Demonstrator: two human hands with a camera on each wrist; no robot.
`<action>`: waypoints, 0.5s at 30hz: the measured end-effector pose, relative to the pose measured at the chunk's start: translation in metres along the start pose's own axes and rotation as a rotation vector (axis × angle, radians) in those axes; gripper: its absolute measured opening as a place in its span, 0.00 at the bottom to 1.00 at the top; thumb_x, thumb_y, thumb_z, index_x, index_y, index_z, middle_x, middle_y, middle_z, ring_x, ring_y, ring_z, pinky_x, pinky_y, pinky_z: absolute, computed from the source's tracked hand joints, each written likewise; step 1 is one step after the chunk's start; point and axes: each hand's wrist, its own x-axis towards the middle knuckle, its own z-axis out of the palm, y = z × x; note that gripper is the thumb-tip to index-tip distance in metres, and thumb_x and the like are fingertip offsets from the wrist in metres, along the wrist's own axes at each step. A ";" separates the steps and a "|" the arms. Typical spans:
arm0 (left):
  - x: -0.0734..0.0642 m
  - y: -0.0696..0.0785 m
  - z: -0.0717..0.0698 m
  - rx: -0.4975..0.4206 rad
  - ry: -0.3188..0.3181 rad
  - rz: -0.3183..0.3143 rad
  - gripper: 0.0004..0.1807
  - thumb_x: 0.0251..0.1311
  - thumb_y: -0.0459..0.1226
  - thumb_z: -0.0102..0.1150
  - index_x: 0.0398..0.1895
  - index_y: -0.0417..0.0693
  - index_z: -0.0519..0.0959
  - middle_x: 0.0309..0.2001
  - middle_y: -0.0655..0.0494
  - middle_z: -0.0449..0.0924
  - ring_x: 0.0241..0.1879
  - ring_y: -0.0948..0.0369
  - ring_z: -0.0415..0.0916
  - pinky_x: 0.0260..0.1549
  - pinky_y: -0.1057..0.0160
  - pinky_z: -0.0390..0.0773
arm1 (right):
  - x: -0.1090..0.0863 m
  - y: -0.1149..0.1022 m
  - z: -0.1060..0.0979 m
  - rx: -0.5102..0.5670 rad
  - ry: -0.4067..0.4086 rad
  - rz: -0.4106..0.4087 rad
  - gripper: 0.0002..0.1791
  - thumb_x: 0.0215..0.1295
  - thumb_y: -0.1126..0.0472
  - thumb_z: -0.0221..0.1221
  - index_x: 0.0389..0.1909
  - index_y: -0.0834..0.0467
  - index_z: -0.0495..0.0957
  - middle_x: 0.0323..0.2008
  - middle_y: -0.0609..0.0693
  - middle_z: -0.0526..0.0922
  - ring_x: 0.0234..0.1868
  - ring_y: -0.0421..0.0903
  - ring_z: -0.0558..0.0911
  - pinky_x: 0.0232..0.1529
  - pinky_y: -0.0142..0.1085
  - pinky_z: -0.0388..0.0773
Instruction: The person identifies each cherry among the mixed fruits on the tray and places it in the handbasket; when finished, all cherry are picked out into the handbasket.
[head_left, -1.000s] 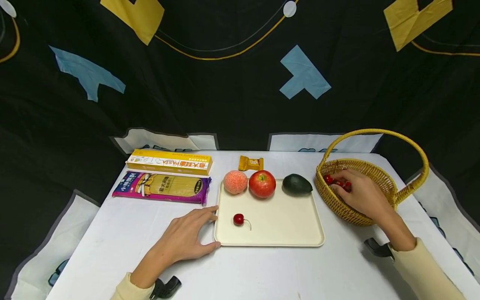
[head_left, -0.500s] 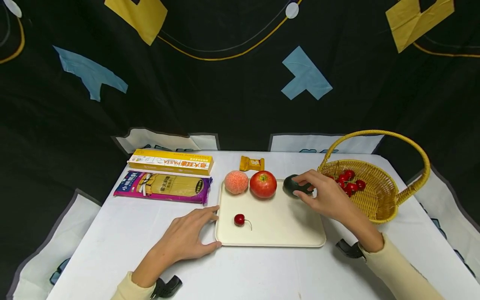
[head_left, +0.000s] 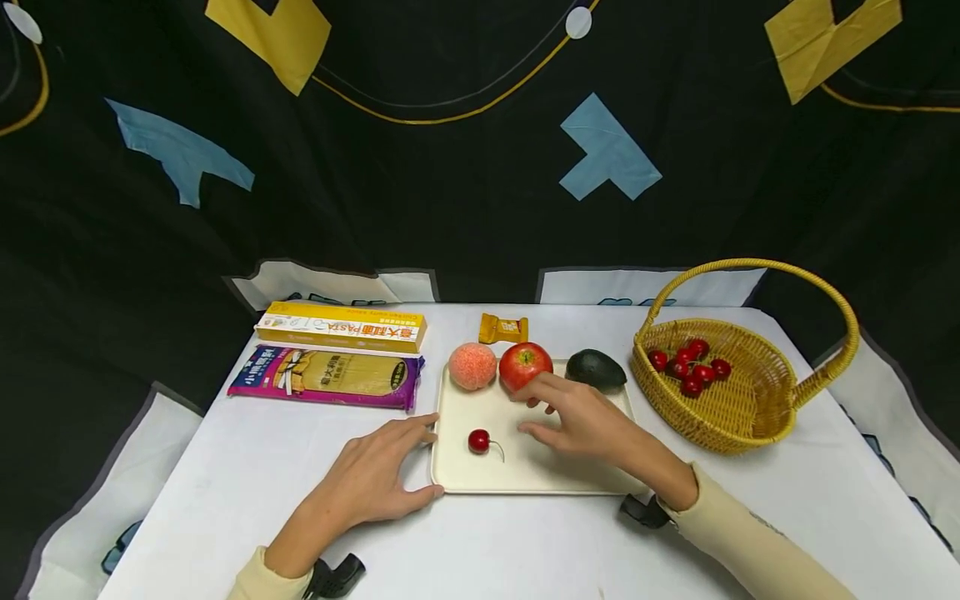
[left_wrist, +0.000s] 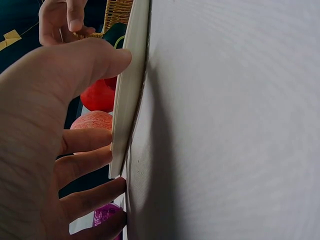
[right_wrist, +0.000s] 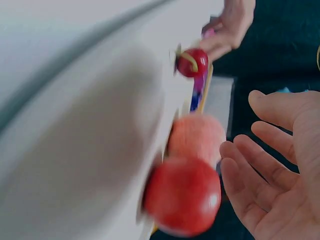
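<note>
On the cream tray (head_left: pixel 540 479) lies one red cherry (head_left: pixel 478 442) with its stem to the right. A pinkish peach-like ball (head_left: pixel 472 367), a red apple (head_left: pixel 525 365) and a dark green avocado (head_left: pixel 596 368) line the tray's far edge. My left hand (head_left: pixel 367 475) rests at the tray's left edge, thumb and fingertips touching the rim, fingers spread. My right hand (head_left: pixel 581 421) hovers above the tray, to the right of the cherry and in front of the apple. In the right wrist view its fingers (right_wrist: pixel 245 170) are loosely bent and hold nothing.
A wicker basket (head_left: pixel 750 417) with a tall handle stands at the right, several cherries (head_left: pixel 692 367) inside. At the left lie a yellow pasta box (head_left: pixel 341 325) and a purple noodle packet (head_left: pixel 330 377). A small orange-yellow wrapped snack (head_left: pixel 503 328) sits behind the apple. Black cloth hangs behind.
My right hand has left the cherries in the basket, passed over the avocado and moved left above the tray toward the single cherry. The left hand stays at the tray edge.
</note>
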 end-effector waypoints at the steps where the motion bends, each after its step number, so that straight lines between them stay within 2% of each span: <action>1: 0.000 0.000 -0.001 -0.001 0.002 -0.002 0.34 0.53 0.64 0.76 0.60 0.62 0.83 0.77 0.64 0.73 0.73 0.55 0.74 0.55 0.41 0.84 | 0.003 -0.003 0.004 0.006 -0.023 -0.006 0.20 0.67 0.56 0.75 0.57 0.56 0.85 0.51 0.50 0.88 0.43 0.48 0.89 0.41 0.36 0.86; 8: -0.001 -0.001 -0.001 -0.009 0.004 0.001 0.34 0.52 0.64 0.76 0.59 0.62 0.83 0.76 0.63 0.73 0.73 0.54 0.74 0.56 0.42 0.84 | 0.015 -0.019 0.029 0.006 -0.162 -0.023 0.19 0.70 0.55 0.72 0.59 0.52 0.85 0.53 0.46 0.85 0.42 0.41 0.86 0.46 0.34 0.84; 15: -0.001 0.000 -0.001 -0.006 0.009 0.010 0.33 0.52 0.64 0.76 0.59 0.62 0.83 0.76 0.64 0.73 0.73 0.55 0.74 0.54 0.43 0.84 | 0.019 -0.027 0.042 -0.016 -0.223 -0.013 0.16 0.72 0.53 0.70 0.58 0.49 0.87 0.51 0.40 0.84 0.38 0.33 0.79 0.44 0.31 0.80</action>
